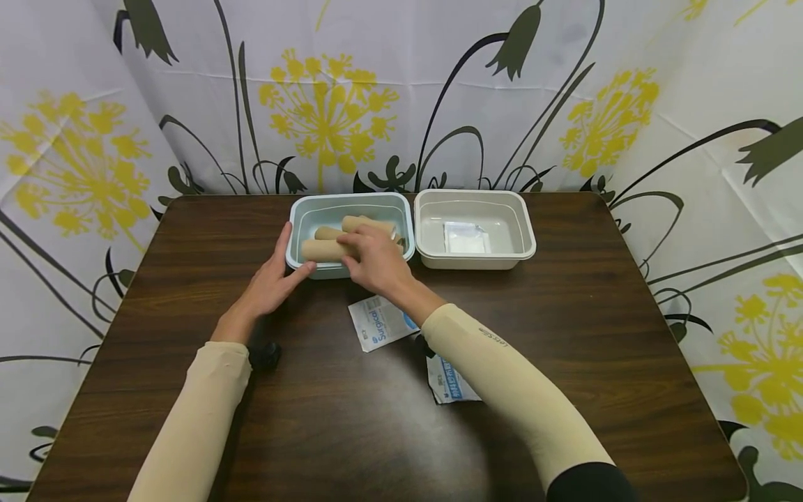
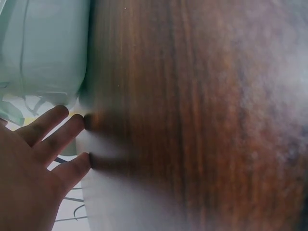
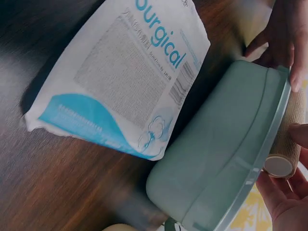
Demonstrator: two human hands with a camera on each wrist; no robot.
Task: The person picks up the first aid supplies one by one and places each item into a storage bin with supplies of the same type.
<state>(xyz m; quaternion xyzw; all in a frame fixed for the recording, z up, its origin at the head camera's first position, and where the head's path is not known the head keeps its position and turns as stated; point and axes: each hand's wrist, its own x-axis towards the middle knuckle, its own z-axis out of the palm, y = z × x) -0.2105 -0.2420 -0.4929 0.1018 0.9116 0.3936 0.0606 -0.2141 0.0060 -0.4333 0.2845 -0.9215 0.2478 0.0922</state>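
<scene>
At the back of the table stands a pale blue-green plastic basin [image 1: 351, 202] with several tan bandage rolls in it. My right hand [image 1: 379, 261] reaches over its front rim and grips the front bandage roll [image 1: 323, 250], whose white round end shows in the right wrist view. Behind it lie another bandage roll [image 1: 370, 224] and a partly covered one. My left hand [image 1: 270, 282] rests at the basin's left end, fingers fairly straight along the outside, thumb near the front left corner. In the left wrist view, extended fingers [image 2: 60, 137] lie beside the basin's wall [image 2: 53, 53].
Right beside the basin is a beige basin [image 1: 477, 263] holding a white packet [image 1: 465, 238]. A white and blue packet marked Surgical [image 1: 379, 324] lies on the dark wooden table [image 1: 314, 418]. Another packet [image 1: 450, 382] is partly under my right forearm. A flowered curtain [image 1: 452, 104] hangs behind.
</scene>
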